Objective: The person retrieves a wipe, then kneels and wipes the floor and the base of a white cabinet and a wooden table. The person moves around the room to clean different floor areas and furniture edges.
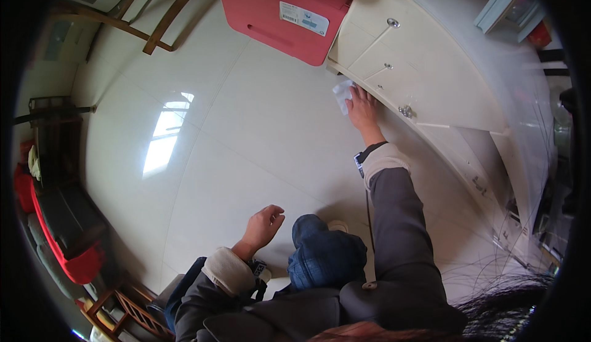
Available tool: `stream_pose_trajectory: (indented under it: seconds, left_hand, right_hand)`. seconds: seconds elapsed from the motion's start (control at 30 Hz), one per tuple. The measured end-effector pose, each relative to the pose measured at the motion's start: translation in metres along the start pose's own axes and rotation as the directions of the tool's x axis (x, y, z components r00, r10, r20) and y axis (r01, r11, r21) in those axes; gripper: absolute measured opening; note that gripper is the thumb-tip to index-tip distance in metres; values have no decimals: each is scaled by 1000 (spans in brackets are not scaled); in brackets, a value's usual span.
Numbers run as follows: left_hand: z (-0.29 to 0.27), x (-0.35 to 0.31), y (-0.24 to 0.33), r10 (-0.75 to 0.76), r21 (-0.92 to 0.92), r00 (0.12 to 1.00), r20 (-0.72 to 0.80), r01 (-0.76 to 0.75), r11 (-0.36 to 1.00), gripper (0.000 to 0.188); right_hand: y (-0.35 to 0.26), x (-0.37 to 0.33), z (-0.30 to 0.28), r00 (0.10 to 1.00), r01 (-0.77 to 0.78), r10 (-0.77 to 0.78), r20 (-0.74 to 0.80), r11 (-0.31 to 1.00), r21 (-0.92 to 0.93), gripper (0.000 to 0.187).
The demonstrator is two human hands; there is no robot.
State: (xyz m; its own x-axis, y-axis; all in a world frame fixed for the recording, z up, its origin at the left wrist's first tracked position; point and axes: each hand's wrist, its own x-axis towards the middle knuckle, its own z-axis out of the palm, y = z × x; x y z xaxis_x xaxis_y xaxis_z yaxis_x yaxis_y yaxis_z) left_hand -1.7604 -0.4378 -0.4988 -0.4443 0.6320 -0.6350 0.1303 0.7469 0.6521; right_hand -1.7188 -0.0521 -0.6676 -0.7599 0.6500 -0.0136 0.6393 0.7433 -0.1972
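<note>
My right hand point(363, 111) reaches far forward to the foot of a cream cabinet point(425, 59). It holds a thin white tissue point(343, 97) against the pale tiled floor point(246, 114), and part of the tissue sticks out to the left of the fingers. The fingertips lie close to the cabinet's lower edge and partly hide the tissue. Nearer to me, my left hand point(263, 226) hangs above the floor beside my bent knee, its fingers loosely curled and apart. Nothing shows in it.
A red plastic storage box point(277, 19) with a label stands at the cabinet's far end. Metal knobs point(406, 112) stick out from the cabinet front. A wooden chair frame point(154, 37) is at the far left, and a dark seat with red cloth point(83, 265) lines the left side.
</note>
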Motion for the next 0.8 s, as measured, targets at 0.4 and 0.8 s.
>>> stream_pose_trajectory:
  seconds: [0.4,0.8]
  left_hand:
    - [-1,3,-6,-33,-16,999,-34,32,999,19]
    - [4,12,-3,49,-11,998,-29,-50,999,19]
  right_hand:
    - [9,-5,-2,997,73,-73,-5,992,99,44]
    - [-23,-33,10,991,112,-124,58,977,182,34]
